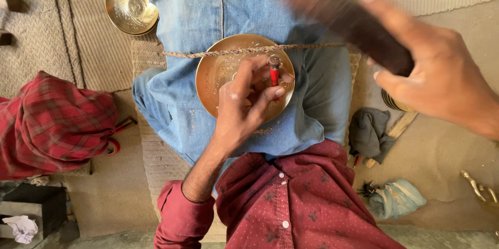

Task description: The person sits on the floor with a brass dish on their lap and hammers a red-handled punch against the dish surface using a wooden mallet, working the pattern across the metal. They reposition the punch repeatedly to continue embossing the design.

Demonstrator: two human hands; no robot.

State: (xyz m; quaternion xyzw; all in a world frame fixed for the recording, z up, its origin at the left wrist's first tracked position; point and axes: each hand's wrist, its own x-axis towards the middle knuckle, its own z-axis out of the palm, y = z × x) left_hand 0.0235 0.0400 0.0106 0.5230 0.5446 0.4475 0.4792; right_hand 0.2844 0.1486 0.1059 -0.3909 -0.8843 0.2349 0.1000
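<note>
The dark wooden mallet (338, 15) in the right hand (442, 80) was motion-blurred. The left hand (244, 103) hid part of the brass plate (218, 72).

Left hand (244, 106) pinching red-handled punch (274, 72) on brass plate (215, 75), right hand (442, 80) gripping blurred dark mallet (338, 18)

Soft daylight; motion-blurred mallet (338, 18)

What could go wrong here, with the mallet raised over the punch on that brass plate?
The right hand swings a blurred dark mallet while the left hand pinches the red punch close to its top; a slightly off blow could hit the fingers. The brass plate rests on the lap under only a twisted cord, so a strike might shift it and spoil the pattern.
</note>
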